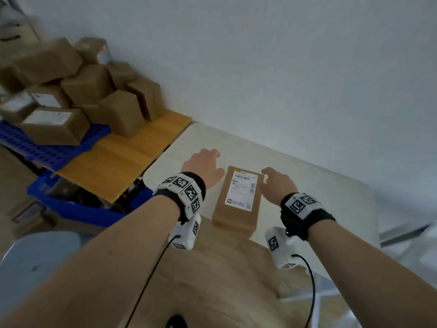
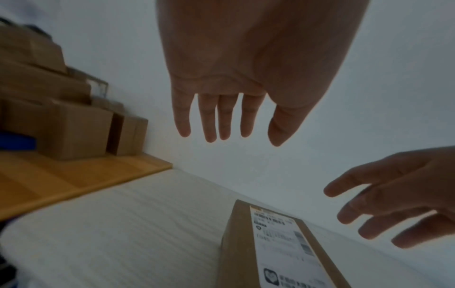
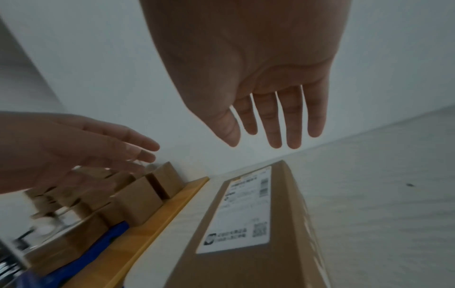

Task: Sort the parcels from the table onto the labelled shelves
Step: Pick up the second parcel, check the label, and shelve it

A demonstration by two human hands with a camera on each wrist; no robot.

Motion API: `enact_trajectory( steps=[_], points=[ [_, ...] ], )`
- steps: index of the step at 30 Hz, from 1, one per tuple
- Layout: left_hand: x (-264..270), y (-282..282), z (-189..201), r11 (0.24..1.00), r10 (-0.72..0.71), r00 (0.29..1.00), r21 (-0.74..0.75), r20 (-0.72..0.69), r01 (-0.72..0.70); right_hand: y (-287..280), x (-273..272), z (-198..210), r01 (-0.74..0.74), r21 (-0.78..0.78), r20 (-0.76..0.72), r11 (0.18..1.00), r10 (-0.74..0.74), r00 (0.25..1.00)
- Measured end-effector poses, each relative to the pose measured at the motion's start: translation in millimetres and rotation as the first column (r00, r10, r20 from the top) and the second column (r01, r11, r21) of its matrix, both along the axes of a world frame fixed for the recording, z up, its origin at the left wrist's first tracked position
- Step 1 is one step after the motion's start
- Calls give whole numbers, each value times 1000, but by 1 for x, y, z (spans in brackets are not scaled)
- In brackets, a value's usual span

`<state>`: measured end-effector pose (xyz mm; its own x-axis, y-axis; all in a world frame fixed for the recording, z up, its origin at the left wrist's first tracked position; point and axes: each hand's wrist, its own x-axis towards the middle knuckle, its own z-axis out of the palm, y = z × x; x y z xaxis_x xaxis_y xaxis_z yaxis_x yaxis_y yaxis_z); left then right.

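Note:
A brown cardboard parcel (image 1: 238, 197) with a white shipping label on top lies flat on the pale table (image 1: 331, 197). My left hand (image 1: 203, 164) hovers just left of the parcel, fingers straight and slightly spread, holding nothing. My right hand (image 1: 277, 183) hovers at the parcel's right far corner, fingers straight, also empty. The left wrist view shows my left hand (image 2: 221, 117) above the table with the parcel (image 2: 270, 243) below and to its right. In the right wrist view my right hand (image 3: 265, 120) hangs over the parcel (image 3: 246, 224), not touching it.
A heap of several brown parcels (image 1: 71, 91) sits on an orange wooden table (image 1: 123, 159) and a blue plastic pallet (image 1: 47, 147) at the left. A blue bin (image 1: 78, 204) stands below. The white wall (image 1: 283, 67) runs behind both tables.

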<state>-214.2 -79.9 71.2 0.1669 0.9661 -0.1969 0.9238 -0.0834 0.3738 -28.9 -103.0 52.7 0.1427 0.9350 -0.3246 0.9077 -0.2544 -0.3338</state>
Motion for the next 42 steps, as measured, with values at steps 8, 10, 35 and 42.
enact_trajectory(
  steps=[8,10,35,42],
  points=[
    [24,45,-46,964,60,981,-266,185,-9,13,22,-48,46,-330,-17,943,-54,998],
    [29,57,-55,936,116,979,-349,168,-51,21,27,-59,33,-362,-46,932,-54,997],
    [58,122,-89,672,376,890,-737,259,-69,88,53,-82,68,-480,-440,875,-307,844],
    [52,164,-33,791,386,749,-611,539,31,120,59,-37,209,-250,-612,945,-322,722]
  ],
)
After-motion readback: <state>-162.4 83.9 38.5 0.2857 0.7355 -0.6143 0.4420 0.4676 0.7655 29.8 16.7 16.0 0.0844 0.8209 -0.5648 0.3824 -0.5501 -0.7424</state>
